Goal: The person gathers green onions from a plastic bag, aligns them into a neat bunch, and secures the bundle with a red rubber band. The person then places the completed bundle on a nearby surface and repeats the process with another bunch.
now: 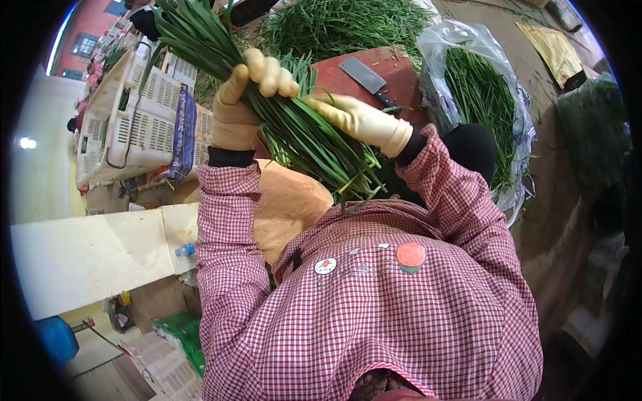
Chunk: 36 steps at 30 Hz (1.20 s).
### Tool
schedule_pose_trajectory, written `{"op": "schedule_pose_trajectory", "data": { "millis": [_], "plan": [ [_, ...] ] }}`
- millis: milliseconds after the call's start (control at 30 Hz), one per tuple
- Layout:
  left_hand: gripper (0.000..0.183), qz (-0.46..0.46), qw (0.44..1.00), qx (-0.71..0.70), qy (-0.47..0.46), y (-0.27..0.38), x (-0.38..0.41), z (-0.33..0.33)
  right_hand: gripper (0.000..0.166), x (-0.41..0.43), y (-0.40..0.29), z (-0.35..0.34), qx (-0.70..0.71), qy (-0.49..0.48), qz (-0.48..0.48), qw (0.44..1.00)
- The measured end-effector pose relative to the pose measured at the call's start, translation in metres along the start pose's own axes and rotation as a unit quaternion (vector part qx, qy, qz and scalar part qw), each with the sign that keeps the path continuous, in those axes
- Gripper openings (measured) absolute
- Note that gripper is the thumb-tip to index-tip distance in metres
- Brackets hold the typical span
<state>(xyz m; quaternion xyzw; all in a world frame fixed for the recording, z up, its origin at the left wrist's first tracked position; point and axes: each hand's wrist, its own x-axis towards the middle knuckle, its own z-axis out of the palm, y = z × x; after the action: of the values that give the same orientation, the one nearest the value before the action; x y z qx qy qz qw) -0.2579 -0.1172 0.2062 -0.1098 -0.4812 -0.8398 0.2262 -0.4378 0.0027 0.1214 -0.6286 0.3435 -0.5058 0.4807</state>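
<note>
A long bunch of flat green leaves, likely garlic chives [306,125], runs slantwise before my chest, its lower ends near my apron. My left hand [251,95], in a cream glove, is wrapped around the bunch at its middle. The gloved right hand [356,118] rests against the bunch's right side with fingers stretched along the leaves; whether it pinches any is hidden. Beyond it, a cleaver [362,73] with a black handle lies on a red board [331,65]. Loose cut greens show under and behind the bunch.
A large heap of greens [341,27] lies behind the board. To the right stands a clear plastic bag [519,108] filled with greens. White plastic crates [145,108] with a blue woven sack [184,133] stand at left. A yellow sack [549,50] lies on the floor.
</note>
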Motion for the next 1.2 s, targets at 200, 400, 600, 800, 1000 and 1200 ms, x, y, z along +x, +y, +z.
{"op": "schedule_pose_trajectory", "data": {
  "millis": [200, 400, 600, 800, 1000, 1200],
  "plan": [
    [0.020, 0.092, 0.890, -0.069, 0.441, 0.017, -0.051, -0.036, 0.067, -0.064, 0.052, 0.017, 0.231, -0.042, 0.232, 0.944],
    [0.020, 0.116, 0.792, -0.065, 0.596, 0.013, -0.145, -0.133, 0.043, -0.087, 0.016, 0.026, 0.083, 0.072, 0.311, 0.944],
    [0.020, 0.073, 0.792, 0.157, 0.586, 0.005, -0.157, -0.100, 0.026, -0.129, -0.026, -0.003, -0.066, 0.102, 0.309, 0.943],
    [0.025, 0.258, 0.758, -0.006, 0.599, 0.010, -0.152, -0.073, 0.047, -0.140, -0.012, 0.003, -0.278, 0.024, 0.163, 0.946],
    [0.020, 0.325, 0.763, 0.039, 0.558, 0.004, -0.161, -0.013, 0.032, -0.093, -0.010, 0.007, -0.215, 0.172, 0.071, 0.959],
    [0.019, 0.359, 0.740, 0.035, 0.569, -0.013, -0.171, 0.048, 0.038, -0.059, 0.039, 0.028, -0.312, 0.062, 0.029, 0.948]
  ]
}}
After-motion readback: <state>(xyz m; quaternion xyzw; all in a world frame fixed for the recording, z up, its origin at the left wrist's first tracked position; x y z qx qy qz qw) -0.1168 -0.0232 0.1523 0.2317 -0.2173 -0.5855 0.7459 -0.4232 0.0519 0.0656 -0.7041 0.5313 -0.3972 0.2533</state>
